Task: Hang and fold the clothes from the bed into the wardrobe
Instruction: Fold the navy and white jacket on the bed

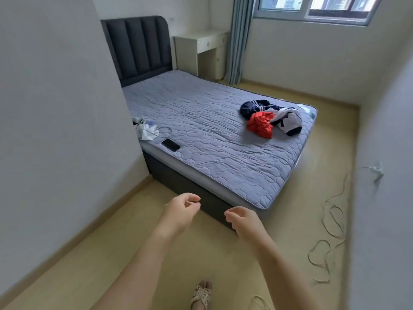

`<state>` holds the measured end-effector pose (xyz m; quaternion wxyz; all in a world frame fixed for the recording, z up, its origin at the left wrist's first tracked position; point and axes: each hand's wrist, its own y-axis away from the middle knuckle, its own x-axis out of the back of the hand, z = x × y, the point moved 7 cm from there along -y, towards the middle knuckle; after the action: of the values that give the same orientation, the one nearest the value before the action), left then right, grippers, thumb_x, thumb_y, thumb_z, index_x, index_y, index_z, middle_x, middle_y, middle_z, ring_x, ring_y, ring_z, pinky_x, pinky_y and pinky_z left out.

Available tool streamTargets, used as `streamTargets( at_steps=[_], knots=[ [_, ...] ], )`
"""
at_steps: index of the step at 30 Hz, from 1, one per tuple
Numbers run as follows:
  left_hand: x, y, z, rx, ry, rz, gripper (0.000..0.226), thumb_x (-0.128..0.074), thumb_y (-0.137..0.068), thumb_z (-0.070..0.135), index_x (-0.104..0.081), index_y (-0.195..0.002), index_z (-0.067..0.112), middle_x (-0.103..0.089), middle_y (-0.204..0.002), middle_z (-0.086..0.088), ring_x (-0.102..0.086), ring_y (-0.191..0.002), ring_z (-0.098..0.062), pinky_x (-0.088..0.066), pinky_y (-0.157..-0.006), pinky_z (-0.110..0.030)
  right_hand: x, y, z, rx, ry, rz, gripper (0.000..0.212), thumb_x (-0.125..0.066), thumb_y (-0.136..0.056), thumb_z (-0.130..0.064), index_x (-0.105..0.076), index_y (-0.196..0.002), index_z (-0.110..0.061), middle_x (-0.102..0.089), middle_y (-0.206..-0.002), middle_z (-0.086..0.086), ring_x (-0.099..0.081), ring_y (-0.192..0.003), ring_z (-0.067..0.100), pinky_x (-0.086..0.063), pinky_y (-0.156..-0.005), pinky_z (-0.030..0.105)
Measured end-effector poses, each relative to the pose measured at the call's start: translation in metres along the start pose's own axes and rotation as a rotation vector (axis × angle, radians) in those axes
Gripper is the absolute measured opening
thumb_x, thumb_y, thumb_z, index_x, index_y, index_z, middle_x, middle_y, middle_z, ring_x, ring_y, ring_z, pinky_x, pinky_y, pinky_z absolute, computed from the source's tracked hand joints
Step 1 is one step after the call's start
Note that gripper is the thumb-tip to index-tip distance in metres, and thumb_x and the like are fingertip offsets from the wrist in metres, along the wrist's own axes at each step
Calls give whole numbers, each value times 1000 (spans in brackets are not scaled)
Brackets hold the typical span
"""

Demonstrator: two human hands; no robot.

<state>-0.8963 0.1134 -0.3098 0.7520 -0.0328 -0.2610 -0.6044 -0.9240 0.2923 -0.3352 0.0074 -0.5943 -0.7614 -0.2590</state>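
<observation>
Clothes point(270, 118) heaped right of centre, on bed point(201, 135) near its right edge: probably light, limp, tangle-prone; best lifted one piece at a time by collar or waistband. Left hand point(181, 209) and right hand point(244, 220) loosely curled, empty, lower centre.

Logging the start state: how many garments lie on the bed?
3, heaped near the right edge of the bed: navy striped garment behind, red garment in front, white-and-black garment rightmost. Others may be hidden beneath.
</observation>
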Motion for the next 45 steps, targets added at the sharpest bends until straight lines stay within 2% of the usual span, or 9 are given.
streamTargets(
  at_steps=[7, 11, 15, 19, 23, 28, 33, 41, 45],
  knots=[
    [-99, -131, 70, -54, -78, -230, 10, -52, -91, 27, -58, -99, 31, -63, -100, 3, -60, -97, -16, -49, -79, -29, 96, -104, 26, -128, -65, 207, 11, -53, -88, -19, -64, -87, -19, -61, -81, -2, -52, -66, 11, -38, -54, 22],
    [-155, -195, 120, -83, -143, -359, 17, -50, -92, 25, -58, -107, 26, -62, -97, 0, -63, -95, -24, -48, -70, -28, 155, -154, 26, -173, -77, 312, 9, -55, -88, -18, -63, -84, -20, -61, -82, -4, -54, -74, 11, -38, -60, 22],
    [-216, -235, 155, -93, -186, -473, 18, -51, -93, 23, -58, -109, 23, -63, -99, -3, -62, -94, -21, -48, -74, -32, 210, -183, 35, -221, -152, 380, 8, -55, -88, -14, -63, -87, -16, -59, -75, -6, -51, -66, 6, -38, -54, 14],
    [-276, -265, 186, -127, -227, -540, 17, -51, -92, 21, -60, -107, 22, -65, -101, -5, -63, -96, -23, -48, -75, -32, 266, -205, 54, -263, -216, 474, 16, -54, -88, -15, -59, -76, -24, -61, -78, -4, -54, -76, 16, -42, -69, 23],
    [-343, -301, 214, -141, -246, -553, 17, -53, -90, 18, -63, -105, 19, -65, -96, -6, -63, -94, -24, -44, -73, -29, 323, -234, 73, -279, -239, 490, 18, -53, -88, -16, -59, -74, -26, -60, -79, -5, -54, -75, 15, -41, -63, 23],
    [-436, -345, 262, -118, -208, -532, 15, -55, -89, 15, -63, -100, 20, -65, -85, -1, -63, -83, -18, -42, -67, -25, 426, -280, 93, -284, -221, 473, 10, -51, -90, -18, -61, -88, -19, -60, -86, -2, -53, -75, 13, -40, -63, 23],
    [-531, -374, 320, -89, -169, -525, 13, -54, -89, 14, -61, -93, 24, -63, -84, 2, -60, -78, -16, -42, -58, -22, 536, -324, 105, -292, -191, 461, 11, -50, -90, -17, -61, -92, -18, -59, -84, -2, -53, -78, 15, -43, -70, 26],
    [-597, -457, 357, 39, -145, -470, 15, -54, -86, 13, -62, -86, 26, -64, -78, 0, -61, -77, -18, -42, -65, -25, 615, -420, 112, -342, -183, 366, 10, -51, -90, -18, -60, -91, -19, -59, -85, -4, -54, -85, 17, -43, -80, 30],
    [-636, -536, 404, -22, -121, -457, 14, -55, -86, 16, -62, -86, 28, -64, -81, 0, -62, -80, -19, -42, -65, -25, 656, -507, 100, -317, -158, 361, 10, -51, -90, -17, -61, -91, -18, -58, -84, -1, -52, -82, 18, -41, -75, 27]
  ],
)
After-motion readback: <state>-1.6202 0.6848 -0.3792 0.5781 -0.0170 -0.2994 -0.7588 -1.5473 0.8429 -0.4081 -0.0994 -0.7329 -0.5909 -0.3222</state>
